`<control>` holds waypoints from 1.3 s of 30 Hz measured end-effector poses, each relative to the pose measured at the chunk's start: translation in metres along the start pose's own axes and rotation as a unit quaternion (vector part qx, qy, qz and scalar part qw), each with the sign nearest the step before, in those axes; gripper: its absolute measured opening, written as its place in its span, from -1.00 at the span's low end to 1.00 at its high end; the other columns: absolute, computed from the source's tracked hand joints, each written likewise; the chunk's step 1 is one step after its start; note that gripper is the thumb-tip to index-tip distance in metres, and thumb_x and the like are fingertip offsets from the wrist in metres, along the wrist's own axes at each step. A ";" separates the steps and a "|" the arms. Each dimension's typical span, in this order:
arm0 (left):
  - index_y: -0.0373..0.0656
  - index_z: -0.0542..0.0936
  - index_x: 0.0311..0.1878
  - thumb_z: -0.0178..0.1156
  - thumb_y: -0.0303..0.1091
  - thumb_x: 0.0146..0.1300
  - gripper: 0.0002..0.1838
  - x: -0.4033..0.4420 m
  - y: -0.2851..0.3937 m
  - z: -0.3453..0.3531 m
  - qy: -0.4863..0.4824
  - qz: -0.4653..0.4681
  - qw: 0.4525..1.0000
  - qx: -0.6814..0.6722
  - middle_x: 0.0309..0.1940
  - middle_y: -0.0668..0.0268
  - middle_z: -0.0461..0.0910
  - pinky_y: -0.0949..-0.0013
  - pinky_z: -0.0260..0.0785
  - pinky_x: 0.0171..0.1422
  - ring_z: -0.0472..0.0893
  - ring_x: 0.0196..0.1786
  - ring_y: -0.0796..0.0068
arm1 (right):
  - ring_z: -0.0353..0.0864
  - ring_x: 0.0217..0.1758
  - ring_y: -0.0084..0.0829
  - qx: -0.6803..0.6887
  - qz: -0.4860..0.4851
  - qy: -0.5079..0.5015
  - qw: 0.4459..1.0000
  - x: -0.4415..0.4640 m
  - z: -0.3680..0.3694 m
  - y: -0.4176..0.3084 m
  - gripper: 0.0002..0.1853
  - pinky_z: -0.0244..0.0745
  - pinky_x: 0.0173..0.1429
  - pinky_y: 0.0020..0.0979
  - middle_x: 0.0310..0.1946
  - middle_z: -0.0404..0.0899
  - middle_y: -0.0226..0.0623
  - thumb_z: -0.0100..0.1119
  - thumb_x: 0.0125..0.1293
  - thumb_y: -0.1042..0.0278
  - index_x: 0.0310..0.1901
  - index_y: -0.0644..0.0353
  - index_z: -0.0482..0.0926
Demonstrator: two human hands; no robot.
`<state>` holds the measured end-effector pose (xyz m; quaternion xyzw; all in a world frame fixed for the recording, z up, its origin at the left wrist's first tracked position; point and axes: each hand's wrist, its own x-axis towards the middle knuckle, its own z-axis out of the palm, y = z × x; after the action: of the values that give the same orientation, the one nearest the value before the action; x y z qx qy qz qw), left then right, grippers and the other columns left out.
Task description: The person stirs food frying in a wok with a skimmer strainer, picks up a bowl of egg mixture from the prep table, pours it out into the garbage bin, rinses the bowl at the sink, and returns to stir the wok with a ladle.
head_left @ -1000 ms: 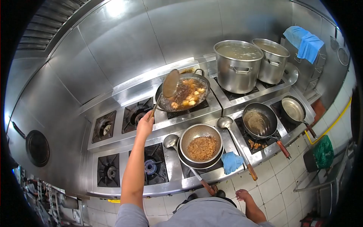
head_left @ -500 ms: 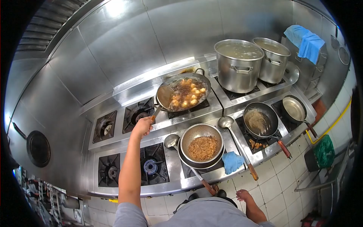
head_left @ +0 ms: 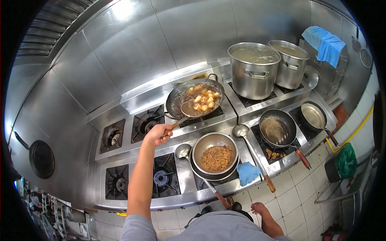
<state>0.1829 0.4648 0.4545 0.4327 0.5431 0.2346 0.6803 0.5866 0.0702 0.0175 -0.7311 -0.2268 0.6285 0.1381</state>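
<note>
My left hand [head_left: 159, 133] is closed around the wooden handle of a skimmer [head_left: 189, 109]. The skimmer's round head dips into the near side of a wok [head_left: 173, 105] of bubbling dark oil. Golden fried pieces [head_left: 204, 100] float together in the oil, just beyond and right of the skimmer. Low beside my body, my right hand [head_left: 260, 208] hangs over the floor with loosely bent fingers and nothing in it.
A perforated bowl [head_left: 197, 143] of brown crumbly food rests on a pan at the front. Ladles [head_left: 240, 129] lie beside it, with a blue cloth [head_left: 247, 173]. Two tall stockpots [head_left: 253, 78] stand at back right. A frying pan [head_left: 292, 134] and a smaller pan [head_left: 313, 114] sit at right.
My left hand has moved right and slightly up, bringing the skimmer from the wok's left side to its near middle. The fried pieces are bunched further right. My right hand stays put.
</note>
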 end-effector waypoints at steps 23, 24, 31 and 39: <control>-0.07 0.30 -0.46 -0.06 -0.29 0.22 -0.84 0.105 -0.029 0.075 0.065 0.073 0.989 -0.108 -0.72 0.41 0.30 0.51 -0.06 -0.74 0.17 -0.76 0.61 | 0.55 -0.55 -0.46 -0.025 -0.026 -0.013 0.999 -0.018 -0.015 0.016 -0.74 0.44 -0.54 -0.47 -0.43 0.55 -0.27 0.06 0.15 0.28 -0.13 0.17 0.45; -0.07 0.30 -0.46 -0.06 -0.29 0.22 -0.84 0.102 -0.027 0.070 0.087 0.076 0.989 -0.092 -0.72 0.41 0.30 0.50 -0.06 -0.74 0.17 -0.76 0.60 | 0.55 -0.55 -0.46 -0.026 -0.028 -0.014 0.999 -0.017 -0.015 0.018 -0.74 0.44 -0.54 -0.47 -0.43 0.55 -0.27 0.06 0.15 0.28 -0.13 0.17 0.45; -0.13 0.35 -0.41 -0.06 -0.31 0.18 -0.88 0.092 -0.026 0.034 0.175 0.114 0.977 0.044 -0.73 0.40 0.30 0.45 -0.02 -0.77 0.21 -0.78 0.59 | 0.55 -0.56 -0.47 0.014 0.002 0.001 1.000 -0.004 -0.014 0.012 -0.73 0.47 -0.52 -0.46 -0.44 0.55 -0.26 0.07 0.14 0.31 -0.13 0.18 0.46; -0.26 0.46 -0.21 0.03 -0.34 0.06 -0.75 0.085 -0.030 0.019 0.281 0.174 0.915 0.233 -0.56 0.18 0.49 0.32 0.30 -0.55 0.48 -0.59 0.33 | 0.53 -0.57 -0.49 0.014 -0.041 -0.011 0.999 0.012 -0.010 -0.008 -0.70 0.44 -0.54 -0.47 -0.45 0.54 -0.29 0.09 0.14 0.29 -0.08 0.18 0.43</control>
<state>0.2214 0.5101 0.3843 0.5827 0.6674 0.3278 0.3281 0.5966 0.0837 0.0132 -0.7121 -0.2492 0.6337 0.1711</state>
